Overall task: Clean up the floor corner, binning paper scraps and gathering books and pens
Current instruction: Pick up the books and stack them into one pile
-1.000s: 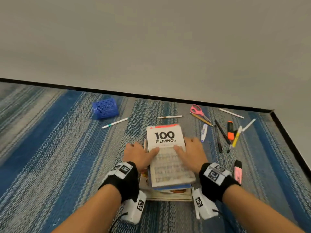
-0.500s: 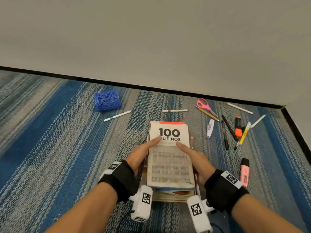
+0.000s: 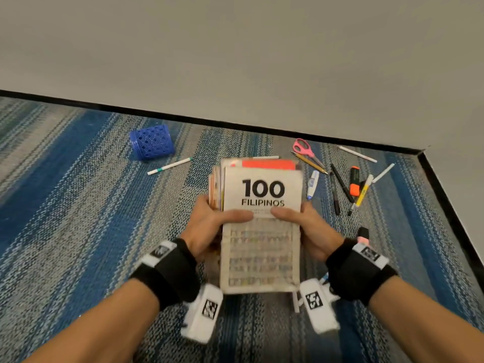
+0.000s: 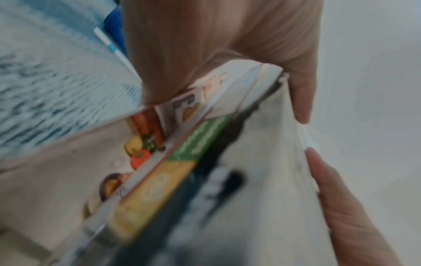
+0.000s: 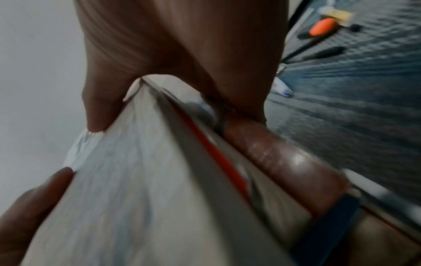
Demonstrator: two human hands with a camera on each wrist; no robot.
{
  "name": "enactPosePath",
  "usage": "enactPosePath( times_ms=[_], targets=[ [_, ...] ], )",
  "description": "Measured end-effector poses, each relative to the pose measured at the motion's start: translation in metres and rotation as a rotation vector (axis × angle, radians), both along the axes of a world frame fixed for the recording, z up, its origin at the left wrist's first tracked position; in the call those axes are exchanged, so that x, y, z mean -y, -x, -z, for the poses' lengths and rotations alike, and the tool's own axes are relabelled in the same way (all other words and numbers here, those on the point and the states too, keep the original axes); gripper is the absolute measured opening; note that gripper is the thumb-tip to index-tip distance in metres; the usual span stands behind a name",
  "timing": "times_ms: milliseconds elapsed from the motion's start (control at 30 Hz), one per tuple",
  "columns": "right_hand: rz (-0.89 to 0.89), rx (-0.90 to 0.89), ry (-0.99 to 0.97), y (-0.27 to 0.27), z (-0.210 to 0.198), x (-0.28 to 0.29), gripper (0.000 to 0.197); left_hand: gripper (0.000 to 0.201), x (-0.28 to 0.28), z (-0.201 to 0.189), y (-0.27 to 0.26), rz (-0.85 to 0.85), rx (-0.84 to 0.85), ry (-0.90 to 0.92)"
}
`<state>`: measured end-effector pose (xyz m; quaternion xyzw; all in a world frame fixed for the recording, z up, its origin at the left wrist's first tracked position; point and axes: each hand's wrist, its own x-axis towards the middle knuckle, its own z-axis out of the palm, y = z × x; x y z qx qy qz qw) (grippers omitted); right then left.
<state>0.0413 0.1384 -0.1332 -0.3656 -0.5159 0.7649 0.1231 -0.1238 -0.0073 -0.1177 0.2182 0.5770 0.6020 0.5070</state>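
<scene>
Gripping, left side: the stack of paperback books topped by a white "100 FILIPINOS" cover [image 3: 262,224] is being clamped by the left hand [image 3: 207,229], thumb laid over the cover, fingers curled beneath.
Stack: it is being held clear of the striped blue-grey carpet [image 3: 78,218], probably so all the books travel together.
Gripping, right side: the opposite edge is being pinched the same way by the right hand [image 3: 314,231], keeping the pile squared.
Pens: the scattered pens and highlighters [image 3: 353,187] are being left lying on the carpet near the corner.
</scene>
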Motion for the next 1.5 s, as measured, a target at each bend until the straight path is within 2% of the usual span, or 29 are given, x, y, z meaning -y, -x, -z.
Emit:
enactPosePath(
  times_ms=[33, 100, 133, 233, 300, 367, 433, 500, 667, 733, 900, 1100, 1200, 1267, 1367, 1433, 1500],
  targets=[
    [-0.020, -0.042, -0.083, 0.004, -0.011, -0.003, 0.105, 0.058, -0.004, -0.006, 0.009, 0.015, -0.053, -0.030],
    [-0.076, -0.130, -0.217, 0.016, -0.038, -0.008, 0.084, 0.083, -0.011, -0.022, 0.029, 0.053, -0.142, -0.056],
    [-0.084, -0.172, -0.273, 0.020, -0.047, -0.011, 0.079, 0.095, -0.014, -0.032, 0.038, 0.078, -0.189, -0.061],
    [-0.033, -0.266, -0.360, 0.025, -0.058, -0.011, 0.090, 0.110, -0.017, -0.053, 0.064, 0.156, -0.384, -0.075],
    [-0.045, -0.232, -0.410, 0.026, -0.047, -0.009, 0.096, 0.117, -0.015, -0.051, 0.075, 0.206, -0.466, -0.101],
    [-0.108, -0.159, -0.439, 0.029, -0.030, -0.006, 0.096, 0.120, -0.009, -0.029, 0.074, 0.257, -0.504, -0.060],
    [-0.161, -0.090, -0.451, 0.031, -0.013, -0.006, 0.105, 0.122, -0.005, 0.000, 0.067, 0.271, -0.523, -0.013],
    [-0.178, -0.051, -0.439, 0.034, 0.001, -0.012, 0.111, 0.116, -0.008, 0.017, 0.069, 0.244, -0.520, 0.006],
    [-0.147, -0.026, -0.424, 0.048, 0.005, -0.017, 0.110, 0.115, -0.025, 0.010, 0.092, 0.337, -0.557, 0.084],
    [-0.146, 0.011, -0.397, 0.053, -0.009, -0.018, 0.112, 0.114, -0.031, -0.003, 0.094, 0.314, -0.429, 0.144],
    [-0.147, 0.147, -0.237, 0.049, -0.080, -0.026, 0.105, 0.117, -0.048, -0.076, 0.097, 0.427, -0.320, 0.248],
    [-0.205, 0.237, -0.094, 0.035, -0.214, 0.002, 0.095, 0.110, -0.010, -0.190, 0.074, 0.350, -0.155, 0.339],
    [-0.186, 0.275, -0.013, 0.027, -0.275, 0.024, 0.099, 0.114, 0.015, -0.248, 0.061, 0.334, -0.036, 0.378],
    [-0.170, 0.292, 0.004, 0.022, -0.310, 0.039, 0.101, 0.120, 0.026, -0.281, 0.057, 0.365, -0.035, 0.409],
    [-0.136, 0.264, 0.034, 0.014, -0.356, 0.058, 0.102, 0.110, 0.038, -0.338, 0.051, 0.411, -0.063, 0.433],
    [-0.130, 0.239, 0.015, 0.006, -0.392, 0.066, 0.098, 0.105, 0.043, -0.381, 0.041, 0.391, -0.098, 0.427],
    [-0.167, 0.224, 0.027, -0.010, -0.435, 0.072, 0.089, 0.111, 0.048, -0.431, 0.025, 0.343, -0.118, 0.427]
  ],
)
